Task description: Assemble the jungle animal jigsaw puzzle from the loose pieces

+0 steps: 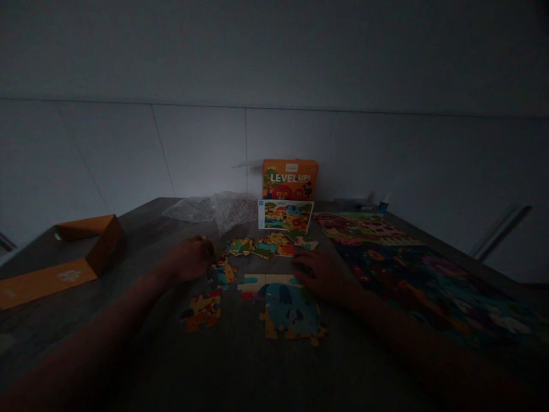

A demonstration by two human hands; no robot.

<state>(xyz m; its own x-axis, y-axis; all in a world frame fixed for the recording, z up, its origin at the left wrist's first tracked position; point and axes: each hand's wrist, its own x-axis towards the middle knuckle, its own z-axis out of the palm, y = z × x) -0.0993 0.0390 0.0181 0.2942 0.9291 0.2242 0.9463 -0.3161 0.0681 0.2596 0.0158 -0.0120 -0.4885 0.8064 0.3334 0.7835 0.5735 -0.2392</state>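
In the dim head view, my left hand (191,258) is curled at the left of the loose puzzle pieces (261,246), and a small yellowish edge of a puzzle piece shows at its fingers. My right hand (319,273) lies with fingers stretched out over the top right of the joined elephant section (291,312), partly covering it. Between the hands, the loose pieces lie in an overlapping row. A few more pieces (223,273) lie just beside my left hand, and a joined orange part with a spotted animal (202,312) sits nearer to me.
An orange "LEVEL UP!" box (290,178) stands at the back, with a picture card (286,216) leaning before it. Crumpled clear plastic (214,207) lies left of them. An orange box lid (92,252) rests far left. Assembled puzzles (412,280) spread along the right side.
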